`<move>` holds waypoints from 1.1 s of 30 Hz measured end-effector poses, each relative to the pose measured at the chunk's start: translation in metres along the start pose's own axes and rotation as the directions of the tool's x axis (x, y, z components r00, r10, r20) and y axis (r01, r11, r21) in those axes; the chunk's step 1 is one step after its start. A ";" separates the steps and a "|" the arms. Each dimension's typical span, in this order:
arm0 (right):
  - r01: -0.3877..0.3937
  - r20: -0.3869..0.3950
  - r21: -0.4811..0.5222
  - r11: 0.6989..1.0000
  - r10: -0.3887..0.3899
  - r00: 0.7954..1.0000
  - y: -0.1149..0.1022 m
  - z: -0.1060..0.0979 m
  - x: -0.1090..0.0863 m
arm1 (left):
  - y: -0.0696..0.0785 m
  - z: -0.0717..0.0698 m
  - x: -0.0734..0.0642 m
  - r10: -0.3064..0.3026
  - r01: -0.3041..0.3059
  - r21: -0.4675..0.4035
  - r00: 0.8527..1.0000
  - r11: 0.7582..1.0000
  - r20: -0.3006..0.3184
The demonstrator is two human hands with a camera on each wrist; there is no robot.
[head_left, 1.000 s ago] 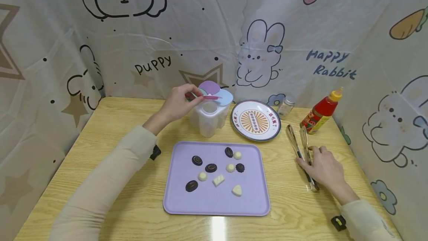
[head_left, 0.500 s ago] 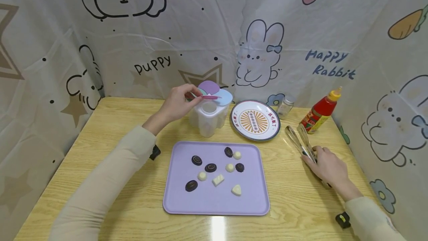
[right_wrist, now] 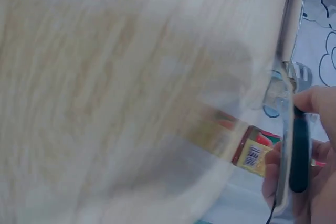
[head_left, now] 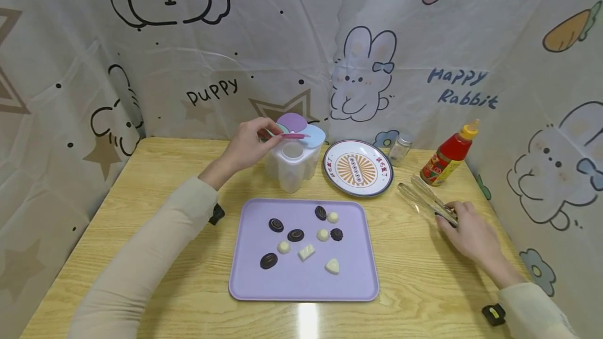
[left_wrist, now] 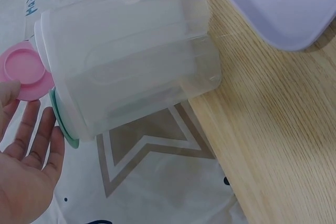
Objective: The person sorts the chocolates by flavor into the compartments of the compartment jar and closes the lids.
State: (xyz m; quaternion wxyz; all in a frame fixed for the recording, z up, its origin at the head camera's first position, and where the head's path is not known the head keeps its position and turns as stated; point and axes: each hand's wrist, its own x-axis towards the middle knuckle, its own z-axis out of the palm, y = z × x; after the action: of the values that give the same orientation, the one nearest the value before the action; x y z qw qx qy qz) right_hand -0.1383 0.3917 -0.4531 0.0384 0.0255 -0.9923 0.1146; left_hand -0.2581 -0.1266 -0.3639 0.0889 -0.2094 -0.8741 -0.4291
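At the back, my left hand [head_left: 247,145] pinches the pink round lid [head_left: 297,136] of a translucent multi-section canister [head_left: 291,174]. That lid is lifted off its section, whose round mouth shows bare. The green lid [left_wrist: 62,116] next to my fingers, the purple lid [head_left: 292,122] and the light blue lid [head_left: 314,135] lie on top. On the right, my right hand [head_left: 473,232] grips metal tongs [head_left: 419,198], arms spread and tips toward the back. Their dark handle grip [right_wrist: 299,156] shows in the right wrist view. A lilac tray [head_left: 303,293] bears several dark chocolates [head_left: 296,235] and white chocolates [head_left: 306,252].
A patterned plate [head_left: 358,187] stands right of the canister. Behind it is a small glass jar [head_left: 399,150]. A red sauce bottle [head_left: 447,157] with a yellow cap stands beyond the tongs. Printed cloth [head_left: 282,41] walls the wooden table at the back and sides.
My right hand has shifted right with the tongs, which now lie at a slant to the left and show less of their handles. My left hand keeps its hold on the pink lid.
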 end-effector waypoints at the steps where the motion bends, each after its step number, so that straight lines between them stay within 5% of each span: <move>1: 0.010 -0.018 0.002 1.000 -0.010 1.000 -0.002 -0.002 0.000 | 0.000 -0.001 0.000 0.001 -0.001 0.000 1.000 1.000 -0.002; 7: 0.111 -0.073 -0.009 0.994 -0.112 0.991 -0.019 -0.021 0.004 | -0.001 -0.002 0.000 0.004 -0.004 0.005 1.000 1.000 -0.008; 16: 0.249 -0.022 -0.096 0.964 -0.252 0.967 -0.060 -0.043 0.002 | 0.000 -0.001 0.000 0.001 -0.001 0.006 1.000 1.000 -0.001; 26: 0.397 -0.010 -0.126 0.909 -0.401 0.916 -0.088 -0.053 0.004 | 0.002 -0.002 0.000 -0.013 0.013 0.016 1.000 1.000 0.009; 33: 0.487 0.007 -0.145 0.861 -0.492 0.871 -0.094 -0.042 0.000 | 0.002 -0.002 0.000 -0.014 0.014 0.019 1.000 1.000 0.007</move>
State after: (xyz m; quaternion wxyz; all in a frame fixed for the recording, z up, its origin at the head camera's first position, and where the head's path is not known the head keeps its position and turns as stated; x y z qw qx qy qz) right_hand -0.1301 0.3100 -0.3909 0.0830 0.2720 -0.9582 0.0305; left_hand -0.2569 -0.1269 -0.3611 0.0847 -0.2041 -0.8798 -0.4208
